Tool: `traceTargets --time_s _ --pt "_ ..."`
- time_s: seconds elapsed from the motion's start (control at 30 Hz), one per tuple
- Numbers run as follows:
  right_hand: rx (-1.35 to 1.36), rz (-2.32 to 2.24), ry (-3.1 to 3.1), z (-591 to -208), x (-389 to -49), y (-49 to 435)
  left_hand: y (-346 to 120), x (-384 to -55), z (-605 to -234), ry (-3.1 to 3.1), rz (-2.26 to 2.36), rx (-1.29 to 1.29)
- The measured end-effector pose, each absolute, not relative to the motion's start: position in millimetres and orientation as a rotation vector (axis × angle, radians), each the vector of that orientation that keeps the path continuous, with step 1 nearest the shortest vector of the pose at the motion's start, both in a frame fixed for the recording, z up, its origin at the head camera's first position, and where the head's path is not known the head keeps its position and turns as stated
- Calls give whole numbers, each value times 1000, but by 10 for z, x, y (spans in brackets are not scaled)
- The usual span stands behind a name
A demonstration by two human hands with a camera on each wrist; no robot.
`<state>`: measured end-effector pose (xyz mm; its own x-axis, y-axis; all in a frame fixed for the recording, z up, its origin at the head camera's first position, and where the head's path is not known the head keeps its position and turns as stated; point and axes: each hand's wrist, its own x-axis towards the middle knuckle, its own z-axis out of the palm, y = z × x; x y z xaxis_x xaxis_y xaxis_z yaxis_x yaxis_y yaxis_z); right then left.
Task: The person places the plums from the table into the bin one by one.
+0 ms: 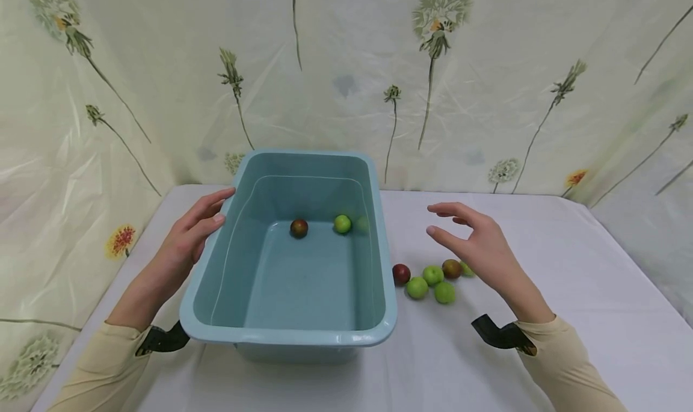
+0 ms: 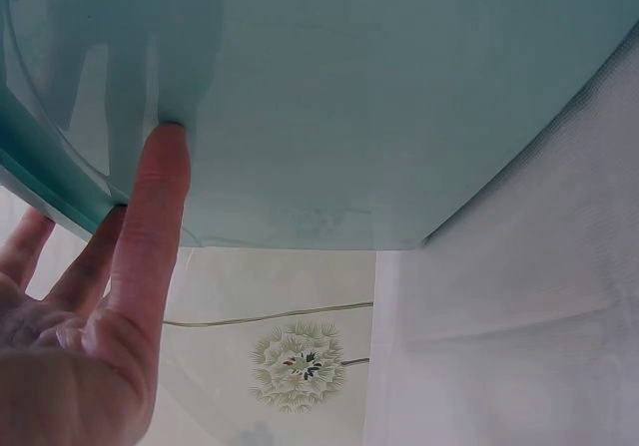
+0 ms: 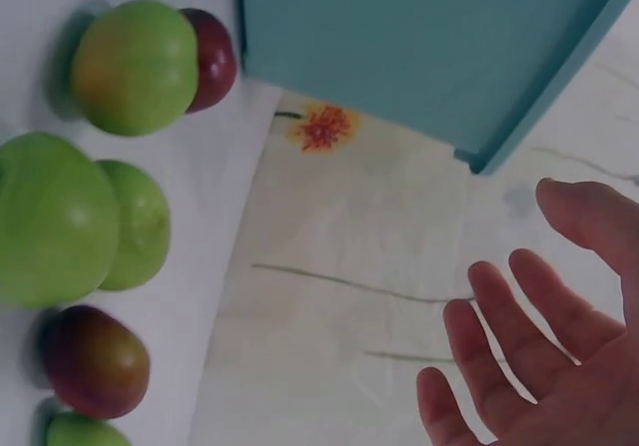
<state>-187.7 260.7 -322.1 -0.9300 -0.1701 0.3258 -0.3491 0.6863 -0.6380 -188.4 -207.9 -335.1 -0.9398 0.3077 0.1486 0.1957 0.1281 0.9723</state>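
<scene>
A light blue plastic basin (image 1: 300, 304) stands on the white-covered table, left of the middle in the head view. Inside it, apart from each other, lie a dark red fruit (image 1: 299, 228) and a green fruit (image 1: 342, 224), both small and round like plums or little apples. My left hand (image 1: 186, 234) is at the basin's left side; in the left wrist view its thumb (image 2: 150, 226) touches the outer wall. To the right of the basin, my right hand (image 1: 482, 243) hovers with fingers spread and holds nothing. Below it sits a loose group of green fruits (image 1: 417, 287) and dark red fruits (image 3: 95, 361).
The white tablecloth (image 1: 541, 267) reaches out to the right of the fruits. A pale curtain (image 1: 335, 93) printed with dandelions hangs behind the table and along both sides. Dark bands (image 1: 500, 334) cross my wrists over beige sleeves.
</scene>
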Motion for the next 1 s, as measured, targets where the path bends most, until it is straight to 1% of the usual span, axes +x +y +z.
traceTargets --time_s 0.2,1.0 --pt "343 1082 -2679 -3299 -1837 2773 -2082 -1882 -3365 2300 1948 512" --pt "271 993 -2756 -3584 -1691 3241 -2074 -1890 -3365 2284 1959 518"
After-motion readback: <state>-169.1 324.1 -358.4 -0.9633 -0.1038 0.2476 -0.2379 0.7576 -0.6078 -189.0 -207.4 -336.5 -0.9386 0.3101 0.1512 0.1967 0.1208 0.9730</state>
